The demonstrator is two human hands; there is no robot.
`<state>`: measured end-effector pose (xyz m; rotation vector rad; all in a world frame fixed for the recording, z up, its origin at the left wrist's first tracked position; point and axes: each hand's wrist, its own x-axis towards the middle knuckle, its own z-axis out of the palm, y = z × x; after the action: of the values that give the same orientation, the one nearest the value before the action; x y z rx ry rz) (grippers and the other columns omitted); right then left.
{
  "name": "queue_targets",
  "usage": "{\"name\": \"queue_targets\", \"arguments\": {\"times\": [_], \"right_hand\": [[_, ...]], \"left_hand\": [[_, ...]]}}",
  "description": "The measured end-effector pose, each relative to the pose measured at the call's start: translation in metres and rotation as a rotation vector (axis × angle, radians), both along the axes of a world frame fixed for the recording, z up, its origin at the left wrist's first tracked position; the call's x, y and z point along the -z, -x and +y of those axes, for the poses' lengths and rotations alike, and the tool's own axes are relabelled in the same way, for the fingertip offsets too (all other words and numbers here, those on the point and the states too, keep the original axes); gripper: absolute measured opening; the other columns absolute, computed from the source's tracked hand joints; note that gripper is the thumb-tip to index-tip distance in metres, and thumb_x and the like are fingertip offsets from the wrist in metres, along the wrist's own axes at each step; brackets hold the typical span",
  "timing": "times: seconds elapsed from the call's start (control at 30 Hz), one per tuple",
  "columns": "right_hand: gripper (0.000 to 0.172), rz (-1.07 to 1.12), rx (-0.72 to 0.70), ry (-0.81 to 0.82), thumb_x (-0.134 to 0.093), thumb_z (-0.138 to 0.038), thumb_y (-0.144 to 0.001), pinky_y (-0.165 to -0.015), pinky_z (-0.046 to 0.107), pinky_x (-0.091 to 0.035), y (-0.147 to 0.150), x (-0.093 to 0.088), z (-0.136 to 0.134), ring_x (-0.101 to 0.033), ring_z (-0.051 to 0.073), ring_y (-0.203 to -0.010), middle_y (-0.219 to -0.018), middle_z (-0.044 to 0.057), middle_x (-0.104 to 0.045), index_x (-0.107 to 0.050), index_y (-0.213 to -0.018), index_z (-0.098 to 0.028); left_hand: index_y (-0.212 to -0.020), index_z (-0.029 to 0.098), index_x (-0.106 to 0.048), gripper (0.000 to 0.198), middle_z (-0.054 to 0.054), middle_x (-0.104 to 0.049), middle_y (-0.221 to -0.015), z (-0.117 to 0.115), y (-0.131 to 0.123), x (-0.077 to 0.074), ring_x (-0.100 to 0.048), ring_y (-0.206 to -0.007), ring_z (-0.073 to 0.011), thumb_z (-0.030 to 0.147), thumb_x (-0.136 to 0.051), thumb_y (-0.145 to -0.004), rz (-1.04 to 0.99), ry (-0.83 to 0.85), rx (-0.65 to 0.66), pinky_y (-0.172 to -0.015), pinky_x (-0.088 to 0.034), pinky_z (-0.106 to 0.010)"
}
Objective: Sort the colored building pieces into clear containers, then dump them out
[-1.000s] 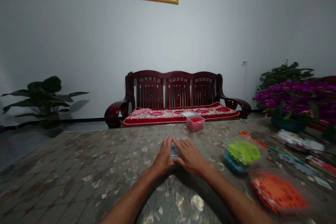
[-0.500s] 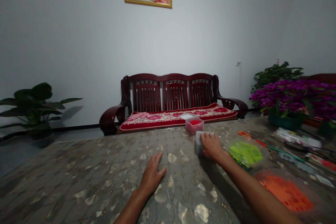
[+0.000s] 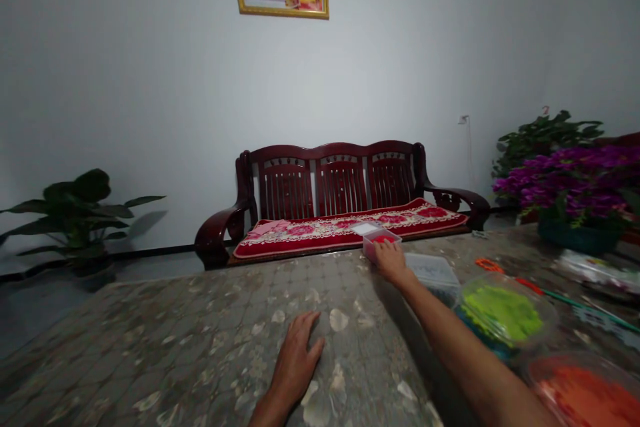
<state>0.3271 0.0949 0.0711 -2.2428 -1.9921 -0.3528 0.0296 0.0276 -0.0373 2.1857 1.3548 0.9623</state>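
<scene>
My right hand (image 3: 391, 261) reaches far across the patterned table (image 3: 200, 333), and its fingers curl onto the near edge of a small clear box of red pieces (image 3: 381, 240). A white lid (image 3: 365, 228) lies just behind that box. A clear lidded box with dark contents (image 3: 433, 272) stands free beside my right forearm. My left hand (image 3: 297, 361) lies flat on the tabletop near me, holding nothing.
A tub of green pieces (image 3: 500, 313) and a tub of orange pieces (image 3: 587, 395) sit at the right. Orange-handled tools (image 3: 493, 267) and packets lie further right by purple flowers (image 3: 575, 187). A wooden bench (image 3: 340, 200) stands beyond the table and a potted plant (image 3: 80, 213) at the left.
My right hand carried the clear lidded box to the right, let it go, and moved on to the red box. My left hand drew back and settled flat on the table.
</scene>
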Motion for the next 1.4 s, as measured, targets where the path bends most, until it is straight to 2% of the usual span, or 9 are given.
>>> {"name": "queue_targets", "arguments": {"times": [0.23, 0.4, 0.53, 0.7, 0.8, 0.93, 1.03, 1.23, 1.4], "right_hand": [[0.039, 0.037, -0.101, 0.035, -0.045, -0.005, -0.088, -0.096, 0.038, -0.042, 0.016, -0.015, 0.003, -0.060, 0.030, -0.117, -0.125, 0.022, -0.069, -0.067, -0.121, -0.009], [0.044, 0.074, -0.248, 0.062, -0.051, -0.001, -0.081, -0.087, 0.034, -0.045, 0.089, -0.011, -0.034, -0.066, 0.028, -0.107, -0.112, 0.017, -0.074, -0.068, -0.119, -0.013], [0.039, 0.249, -0.402, -0.037, -0.053, -0.016, -0.088, -0.090, 0.033, -0.046, 0.131, -0.004, -0.064, -0.067, 0.025, -0.105, -0.112, 0.009, -0.075, -0.066, -0.125, -0.023], [0.041, 0.918, -0.150, -0.433, -0.048, -0.035, -0.091, -0.112, 0.041, -0.035, 0.103, 0.002, -0.049, -0.056, 0.027, -0.125, -0.126, 0.012, -0.069, -0.065, -0.126, -0.022], [0.050, 1.347, 0.098, -0.369, -0.049, -0.050, -0.089, -0.108, 0.043, -0.041, 0.078, 0.011, -0.030, -0.055, 0.031, -0.128, -0.127, 0.018, -0.067, -0.064, -0.124, -0.018], [0.069, 1.495, 0.068, -0.252, -0.029, -0.070, -0.091, -0.082, 0.042, -0.055, 0.070, 0.020, -0.022, -0.071, 0.030, -0.096, -0.098, 0.016, -0.075, -0.066, -0.115, -0.017], [0.079, 1.587, -0.098, -0.240, -0.017, -0.077, -0.090, -0.081, 0.041, -0.055, 0.071, 0.020, -0.026, -0.072, 0.028, -0.092, -0.095, 0.012, -0.076, -0.067, -0.111, -0.020], [0.066, 1.388, -0.385, -0.095, -0.043, -0.078, -0.084, -0.094, 0.046, -0.051, 0.071, 0.020, -0.042, -0.068, 0.032, -0.099, -0.090, 0.012, -0.076, -0.071, -0.075, -0.019], [0.054, 0.932, -0.508, -0.058, -0.060, -0.061, -0.084, -0.115, 0.048, -0.036, 0.069, 0.021, -0.056, -0.049, 0.031, -0.136, -0.144, 0.015, -0.058, -0.073, -0.117, -0.020]], "left_hand": [[-0.122, 0.017, -0.069, 0.046, -0.014, -0.066, -0.133, 0.001, 0.000, -0.002, -0.058, -0.130, -0.0305, 0.029, -0.052, -0.081, -0.066, 0.057, -0.004, -0.115, -0.041, -0.050], [-0.120, 0.018, -0.068, 0.046, -0.014, -0.069, -0.127, 0.011, 0.000, -0.003, -0.062, -0.123, -0.0311, 0.038, -0.053, -0.081, -0.302, 0.089, -0.113, -0.112, -0.044, -0.051], [-0.138, 0.016, -0.054, 0.057, -0.015, -0.055, -0.148, 0.011, 0.005, -0.004, -0.047, -0.142, -0.0285, 0.047, -0.045, -0.091, -0.518, 0.142, -0.177, -0.121, -0.033, -0.047], [-0.154, 0.014, -0.033, 0.079, -0.018, -0.032, -0.163, 0.003, 0.001, 0.001, -0.027, -0.153, -0.0310, 0.048, -0.057, -0.087, -0.465, 0.021, -0.006, -0.126, -0.021, -0.050], [-0.155, 0.016, -0.033, 0.081, -0.017, -0.029, -0.165, 0.000, -0.003, 0.002, -0.024, -0.154, -0.0318, 0.043, -0.062, -0.085, -0.387, 0.014, 0.064, -0.126, -0.020, -0.051], [-0.157, 0.018, -0.032, 0.071, -0.014, -0.028, -0.167, -0.003, -0.004, -0.005, -0.021, -0.156, -0.0274, 0.038, -0.051, -0.092, -0.341, 0.101, 0.131, -0.127, -0.021, -0.048], [-0.159, 0.018, -0.028, 0.070, -0.012, -0.028, -0.167, -0.003, -0.005, -0.008, -0.022, -0.156, -0.0252, 0.038, -0.047, -0.094, -0.348, 0.138, 0.154, -0.128, -0.020, -0.046], [-0.160, 0.013, -0.022, 0.075, -0.018, -0.033, -0.164, 0.007, -0.004, -0.002, -0.041, -0.148, -0.0259, 0.041, -0.043, -0.093, -0.549, 0.242, 0.151, -0.122, -0.033, -0.043], [-0.155, 0.016, -0.034, 0.067, -0.017, -0.041, -0.160, 0.013, 0.007, -0.010, -0.046, -0.145, -0.0277, 0.051, -0.037, -0.098, -0.650, 0.253, 0.030, -0.118, -0.039, -0.044]]}}
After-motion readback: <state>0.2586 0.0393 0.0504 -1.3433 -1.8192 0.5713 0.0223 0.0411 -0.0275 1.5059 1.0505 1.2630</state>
